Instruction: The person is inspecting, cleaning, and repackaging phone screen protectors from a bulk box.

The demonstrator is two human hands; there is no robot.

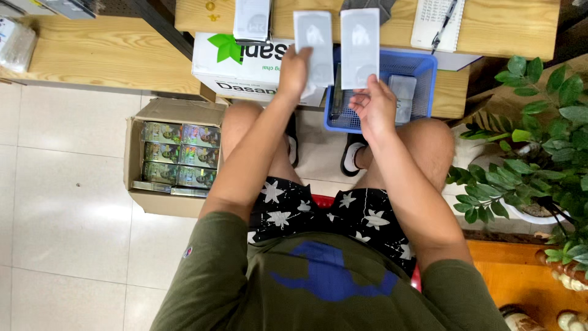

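1. While sitting on a red stool, the person is holding up two flat pale packets, one in each hand, out over their knees.
2. Left hand is gripping the left packet by its lower edge, fingers curled shut around it with the thumb tucked behind. That packet is standing upright at about 12 o'clock from the hand.
3. Right hand is pinching the right packet at its bottom edge between thumb and fingertips, with the rest of the fingers staying loosely spread. The packet is rising toward 12 o'clock, just beside the other one, and I can't tell if they're touching.
4. A blue plastic basket is sitting right behind the right hand at roughly 1 o'clock, holding more pale packets.
5. At 9 o'clock from the left hand, a white carton with a green leaf mark is resting against the wooden bench.
6. Down at 8 o'clock, an open cardboard box full of shiny green packs is sitting on the tile floor.
7. A leafy potted plant is filling the 3 o'clock side.
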